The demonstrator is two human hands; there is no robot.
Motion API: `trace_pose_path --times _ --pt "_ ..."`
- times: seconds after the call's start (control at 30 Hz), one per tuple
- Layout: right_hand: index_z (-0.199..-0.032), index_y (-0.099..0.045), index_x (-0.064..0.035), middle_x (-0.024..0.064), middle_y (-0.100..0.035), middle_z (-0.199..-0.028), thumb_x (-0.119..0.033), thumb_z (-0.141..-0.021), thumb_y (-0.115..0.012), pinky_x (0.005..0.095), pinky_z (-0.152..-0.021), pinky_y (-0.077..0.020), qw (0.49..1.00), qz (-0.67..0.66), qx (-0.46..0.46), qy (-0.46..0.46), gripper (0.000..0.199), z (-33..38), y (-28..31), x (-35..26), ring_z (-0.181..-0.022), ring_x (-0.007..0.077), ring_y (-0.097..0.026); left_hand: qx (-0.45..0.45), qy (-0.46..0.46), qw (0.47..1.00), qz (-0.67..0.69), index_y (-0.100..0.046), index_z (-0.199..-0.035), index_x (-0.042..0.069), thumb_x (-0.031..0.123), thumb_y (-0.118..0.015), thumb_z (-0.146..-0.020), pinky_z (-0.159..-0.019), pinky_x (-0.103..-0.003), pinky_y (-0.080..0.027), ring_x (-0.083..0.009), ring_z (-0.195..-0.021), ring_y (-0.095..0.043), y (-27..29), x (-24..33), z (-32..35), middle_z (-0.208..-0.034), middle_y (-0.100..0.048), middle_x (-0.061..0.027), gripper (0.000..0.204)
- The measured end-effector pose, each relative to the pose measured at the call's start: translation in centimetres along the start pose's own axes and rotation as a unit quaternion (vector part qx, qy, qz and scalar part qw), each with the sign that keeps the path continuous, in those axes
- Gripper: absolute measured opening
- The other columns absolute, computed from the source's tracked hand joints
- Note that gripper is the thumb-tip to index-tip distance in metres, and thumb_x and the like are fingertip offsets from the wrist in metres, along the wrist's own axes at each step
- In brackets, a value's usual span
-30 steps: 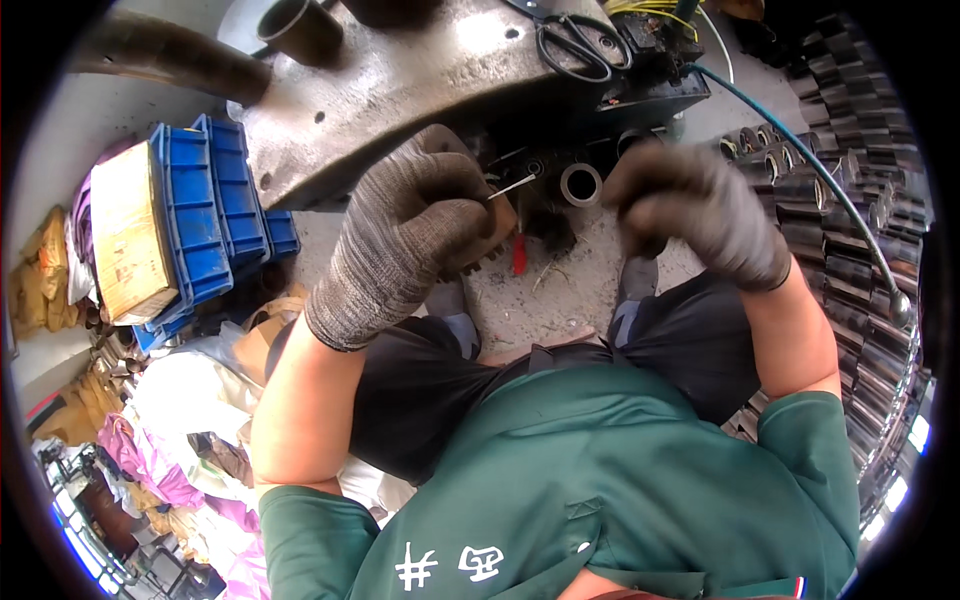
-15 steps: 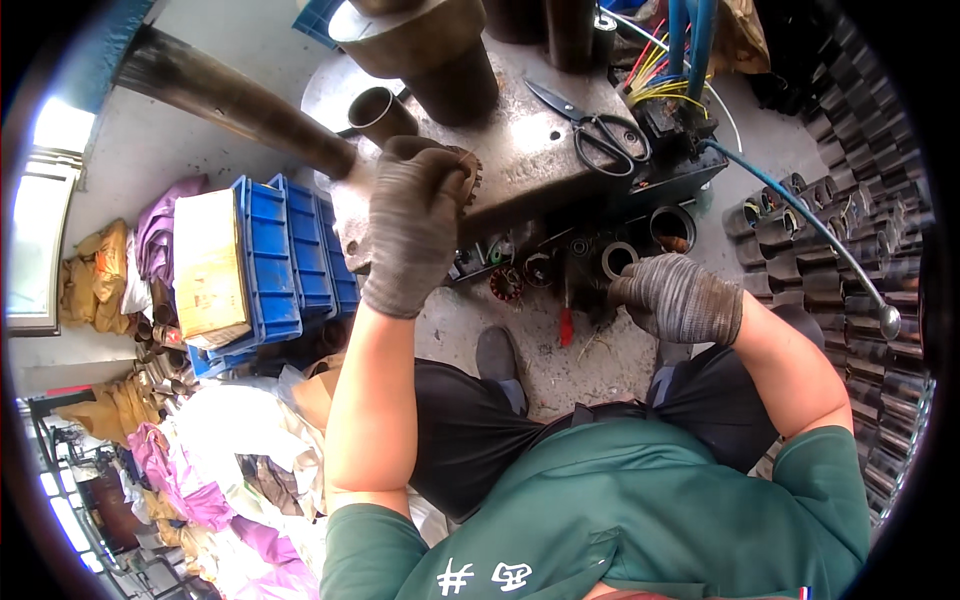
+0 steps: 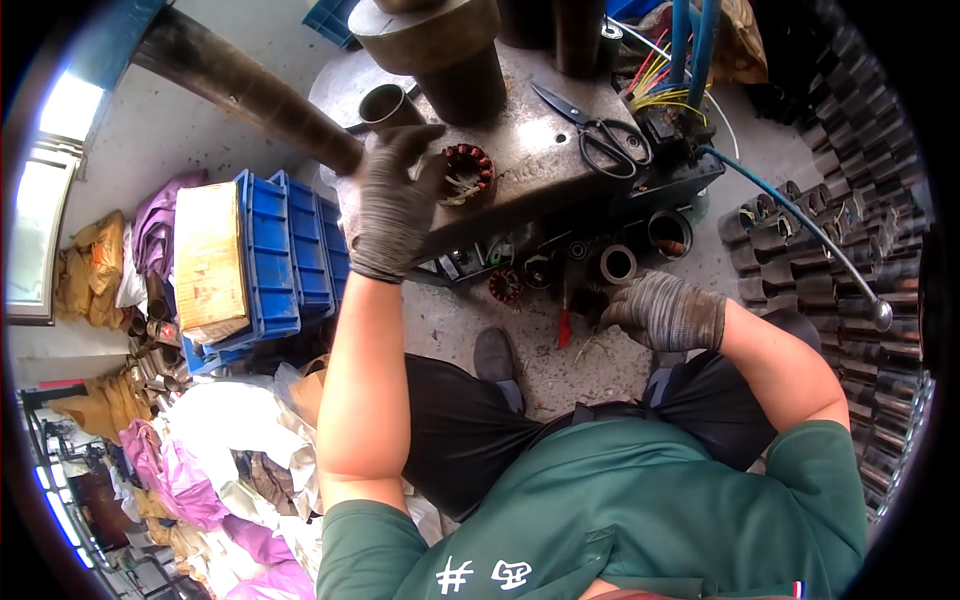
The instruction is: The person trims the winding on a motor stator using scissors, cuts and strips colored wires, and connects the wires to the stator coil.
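A motor stator (image 3: 468, 172), a ring with red-brown coils and pale wires at its near side, rests on the near edge of the metal machine table (image 3: 525, 185). My left hand (image 3: 393, 200), in a grey knitted glove, is just left of the stator, thumb and fingers apart, holding nothing. Behind that hand stands a short metal sleeve (image 3: 388, 107). My right hand (image 3: 668, 312), gloved too, hovers over the floor near a dark metal cylinder (image 3: 618, 263). Its fingers are curled together, and what they hold, if anything, is hidden. Black-handled scissors (image 3: 606, 140) lie on the table.
A heavy press head (image 3: 430, 45) stands over the table, with a thick bar (image 3: 250, 85) at left. Blue crates (image 3: 270, 255) and a cardboard box (image 3: 210, 262) are at left. A blue hose (image 3: 790, 205) crosses at right before stacked metal sleeves (image 3: 880, 250). A red-handled tool (image 3: 564, 328) is below.
My left hand has let go of the stator and drawn slightly left, its fingers spreading; the stator now sits on the table edge. My right hand has shifted a little down and left.
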State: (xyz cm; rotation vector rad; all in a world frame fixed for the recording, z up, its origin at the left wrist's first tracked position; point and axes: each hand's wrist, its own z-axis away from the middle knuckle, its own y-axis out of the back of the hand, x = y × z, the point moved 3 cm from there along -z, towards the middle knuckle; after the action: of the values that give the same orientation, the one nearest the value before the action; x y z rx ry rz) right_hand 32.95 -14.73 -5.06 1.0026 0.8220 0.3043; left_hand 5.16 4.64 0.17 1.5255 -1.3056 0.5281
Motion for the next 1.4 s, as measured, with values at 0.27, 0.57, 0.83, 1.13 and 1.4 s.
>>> trace_pose_path --times 0.27,0.57,0.83,1.13,1.4 --pt "-0.121 -0.073 -0.0159 0.0163 -0.067 -0.104 -0.027 -0.089 -0.067 0.0485 -0.084 -0.0562 0.998 -0.008 -0.031 -0.054 0.035 0.0 -1.8 0.4 -0.096 0.0369 -0.069 0.063 0.144 0.986 0.051 -0.07 -0.108 0.001 0.013 -0.072 -0.095 -0.085 -0.028 -0.05 -0.0158 -0.089 -0.063 6.0 -4.1 0.3 -0.095 -0.071 -0.0067 0.018" --pt "-0.134 -0.068 -0.0149 0.0196 -0.065 -0.126 -0.025 -0.09 -0.059 0.0486 -0.093 -0.056 0.989 -0.013 -0.075 -0.125 0.046 -0.5 -1.1 0.7 -0.107 0.0403 -0.069 0.02 0.179 0.984 0.002 -0.075 -0.106 0.001 0.014 -0.072 -0.095 -0.081 -0.029 -0.05 -0.0144 -0.088 -0.062 3.6 -4.6 0.2 -0.093 -0.071 -0.005 0.017" --pt "-0.115 -0.076 -0.012 0.021 -0.075 -0.106 -0.027 -0.085 -0.059 0.0476 -0.092 -0.0567 0.964 -0.036 -0.022 -0.262 0.037 0.3 1.3 7.1 -0.102 0.0404 -0.072 -0.03 0.225 0.97 0.091 -0.068 -0.126 0.001 0.005 -0.066 -0.094 -0.1 -0.031 -0.051 -0.0196 -0.111 -0.064 1.4 -3.5 0.2 -0.118 -0.071 -0.0112 0.032" --pt "-0.108 -0.071 -0.0018 0.0255 -0.072 -0.105 -0.025 -0.094 -0.062 0.047 -0.089 -0.0546 0.861 -0.123 0.35 -0.347 0.029 4.2 3.8 13.5 -0.102 0.0428 -0.069 0.031 0.228 0.97 0.074 -0.071 -0.122 0.001 0.015 -0.067 -0.096 -0.064 -0.029 -0.054 -0.0137 -0.072 -0.063 3.9 -9.6 -0.2 -0.09 -0.07 -0.0091 0.029" --pt "-0.109 -0.073 -0.0005 0.0149 -0.074 -0.089 -0.018 -0.092 -0.068 0.0386 -0.082 -0.0555 0.744 -0.272 0.511 -0.334 0.025 3.6 2.1 21.4 -0.085 0.0265 -0.07 0.063 0.289 0.951 0.091 -0.073 -0.114 0.008 0.018 -0.067 -0.098 -0.062 -0.028 -0.053 -0.0121 -0.069 -0.06 2.4 -6.2 -1.0 -0.082 -0.065 -0.0044 0.021"
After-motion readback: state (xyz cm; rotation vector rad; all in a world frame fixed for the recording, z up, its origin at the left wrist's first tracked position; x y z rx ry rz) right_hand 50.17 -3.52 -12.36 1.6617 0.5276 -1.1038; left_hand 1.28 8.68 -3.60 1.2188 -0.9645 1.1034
